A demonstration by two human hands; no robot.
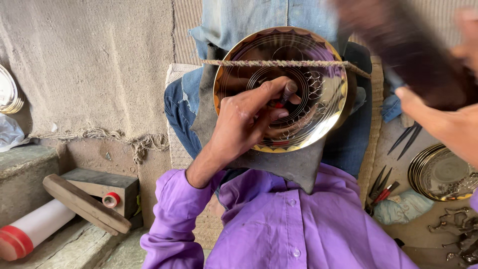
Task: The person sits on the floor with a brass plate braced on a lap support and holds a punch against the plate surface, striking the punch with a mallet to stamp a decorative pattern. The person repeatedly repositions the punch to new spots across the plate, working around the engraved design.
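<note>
Pinching a thin dark tool (pixel 287 92) in the left hand (pixel 244 122), fingers pressed together around it, tip touching the shiny plate (pixel 239 65). Resting under that grip, the round brass plate, tilted up on the lap, on a dark leather pad (pixel 294 167). Crossing the plate just above the grip, a twisted rope (pixel 279 63). Swinging up high to the right of the grip, the right hand (pixel 448 124), closed around a blurred dark mallet (pixel 408 50). Lying below that hand, a stack of plates (pixel 438 174) and some thin tools (pixel 383 187). Sitting far to the left of the grip, a wood bat (pixel 84 204), a red tape roll (pixel 111 200) and a white tube (pixel 35 226).
</note>
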